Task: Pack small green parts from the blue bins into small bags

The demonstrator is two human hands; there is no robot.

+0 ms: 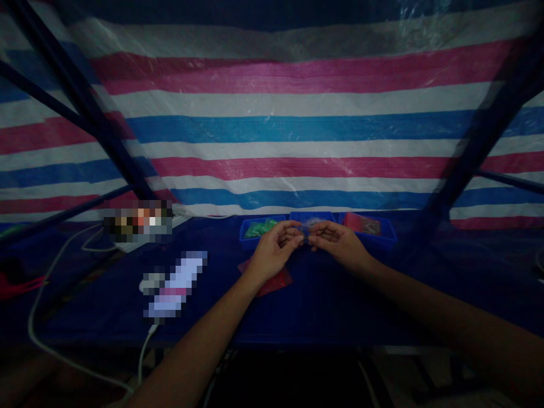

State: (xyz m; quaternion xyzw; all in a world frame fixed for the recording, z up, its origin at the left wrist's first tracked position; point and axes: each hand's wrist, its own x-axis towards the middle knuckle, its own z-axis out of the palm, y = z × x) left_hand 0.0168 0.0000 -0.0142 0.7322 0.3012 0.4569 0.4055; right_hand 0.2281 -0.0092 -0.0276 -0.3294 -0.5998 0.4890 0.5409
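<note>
My left hand (274, 249) and my right hand (335, 241) meet over the dark blue table (323, 306), fingertips pinched together on a small clear item (306, 233) that I cannot make out in the dim light. Behind the hands stand three blue trays: the left tray (249, 229) holds green pieces, the middle tray (312, 217) holds pale clear pieces, the right tray (386, 229) holds red pieces. A red sheet (276, 283) lies on the table under my left wrist.
A striped pink, blue and white tarp (280, 130) hangs close behind the trays. Dark metal frame bars (85, 107) slant at both sides. White cables (38, 306) and blurred-out objects (174, 283) lie on the table's left part.
</note>
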